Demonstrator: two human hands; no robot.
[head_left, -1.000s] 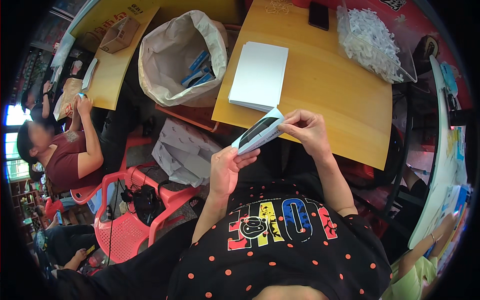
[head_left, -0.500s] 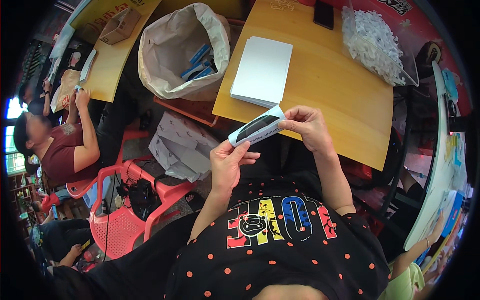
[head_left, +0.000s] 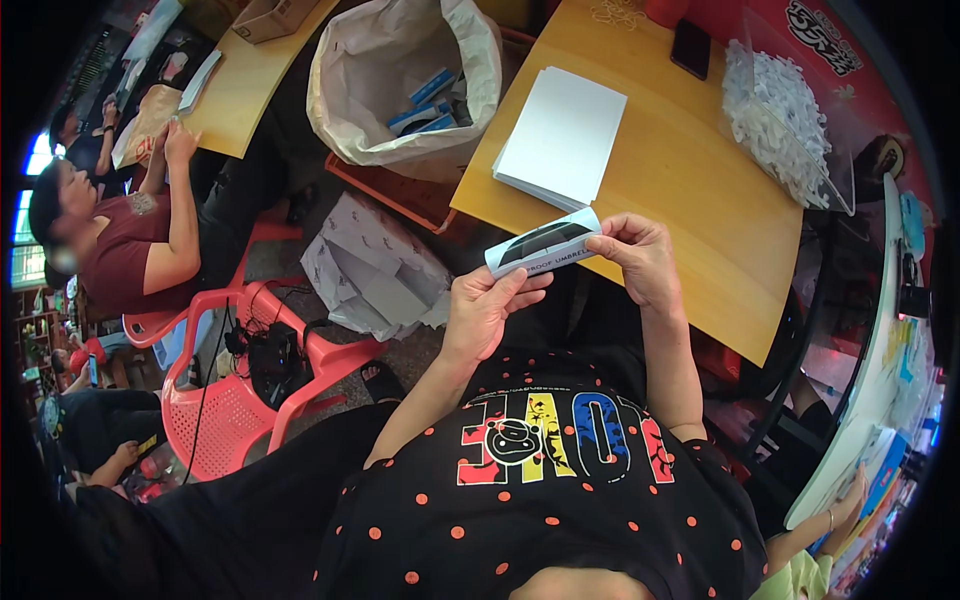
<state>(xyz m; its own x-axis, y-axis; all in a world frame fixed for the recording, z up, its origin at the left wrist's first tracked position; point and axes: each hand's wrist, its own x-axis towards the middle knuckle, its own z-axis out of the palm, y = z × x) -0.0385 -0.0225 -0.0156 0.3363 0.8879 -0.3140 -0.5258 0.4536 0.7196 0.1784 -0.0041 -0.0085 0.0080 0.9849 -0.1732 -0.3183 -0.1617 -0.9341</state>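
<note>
Between my two hands is a light blue printed card, bent into a curl, with a dark umbrella picture on its outer face. My left hand pinches its left end between thumb and fingers. At the other end, my right hand grips the edge with thumb and forefinger. The card is held in the air just off the near edge of a wooden table. A stack of white sheets lies on that table, right behind the card.
A clear bin of white plastic pieces and a dark phone are at the table's far right. Left of the table stands a white sack with blue printed pieces inside. A red chair holds black gear; another person sits farther left.
The whole view has shifted, so the table and sack appear farther right. My hands keep hold of the card, which looks slightly more rounded.
</note>
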